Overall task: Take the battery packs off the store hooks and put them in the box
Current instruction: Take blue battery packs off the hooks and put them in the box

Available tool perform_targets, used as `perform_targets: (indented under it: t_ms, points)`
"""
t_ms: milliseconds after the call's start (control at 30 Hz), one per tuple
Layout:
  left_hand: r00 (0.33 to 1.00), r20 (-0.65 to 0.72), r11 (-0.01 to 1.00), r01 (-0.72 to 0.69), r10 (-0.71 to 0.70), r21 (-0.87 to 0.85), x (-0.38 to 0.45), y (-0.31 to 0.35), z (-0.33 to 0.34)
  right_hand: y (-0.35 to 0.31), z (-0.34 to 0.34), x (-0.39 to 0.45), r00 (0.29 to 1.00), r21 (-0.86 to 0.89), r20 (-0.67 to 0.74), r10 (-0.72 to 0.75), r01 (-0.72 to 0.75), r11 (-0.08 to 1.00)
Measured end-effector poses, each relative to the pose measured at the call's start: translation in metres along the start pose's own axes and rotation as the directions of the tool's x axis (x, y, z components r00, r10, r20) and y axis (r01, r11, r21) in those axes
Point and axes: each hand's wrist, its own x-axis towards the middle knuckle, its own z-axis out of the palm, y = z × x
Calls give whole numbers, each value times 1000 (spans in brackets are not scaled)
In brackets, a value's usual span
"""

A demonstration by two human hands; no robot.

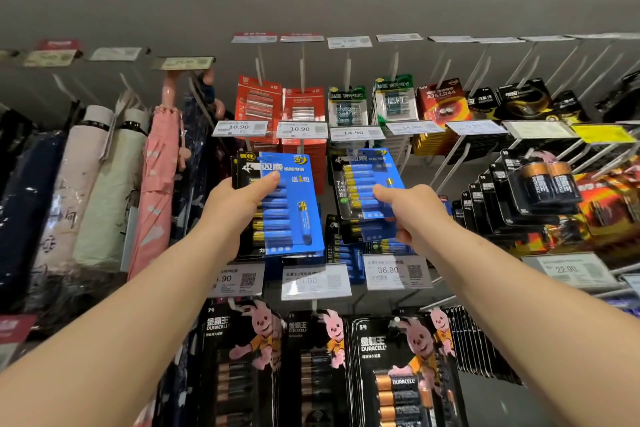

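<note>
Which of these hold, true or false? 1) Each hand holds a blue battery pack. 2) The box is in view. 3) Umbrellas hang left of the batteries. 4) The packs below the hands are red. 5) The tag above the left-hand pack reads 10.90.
1) True: the left hand grips a blue battery pack, and the right hand grips another blue pack.
2) False: no box shows in this view.
3) True: the folded umbrellas hang to the left.
4) False: the Duracell packs below are black; the red packs hang above.
5) True: the price tag reads 10.90.
</note>
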Motion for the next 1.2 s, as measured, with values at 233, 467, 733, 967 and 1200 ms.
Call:
perform_targets:
  t_ms: [233, 467, 733, 967, 1200]
  points:
    - [1000, 19, 1000, -6, 6, -18, 1, -1, 10, 3, -3, 6, 997, -296, 64, 42, -21, 955]
    - [999, 39, 998, -3, 5, -55, -1, 1, 24, 0, -11, 7, 993, -664, 74, -96, 121, 738]
    - [997, 81, 996, 23, -16, -85, -6, 2, 39, -16, 0, -21, 927, -491, 316, -200, 340, 802]
    - [988, 151, 997, 33, -22, -73, -10, 3, 45, 0, 12, -9, 946, -346, 295, -135, 237, 908]
    - [986, 167, 1000, 20, -22, 16, -6, -2, 41, -2, 2, 2, 993, -182, 113, -31, 51, 982]
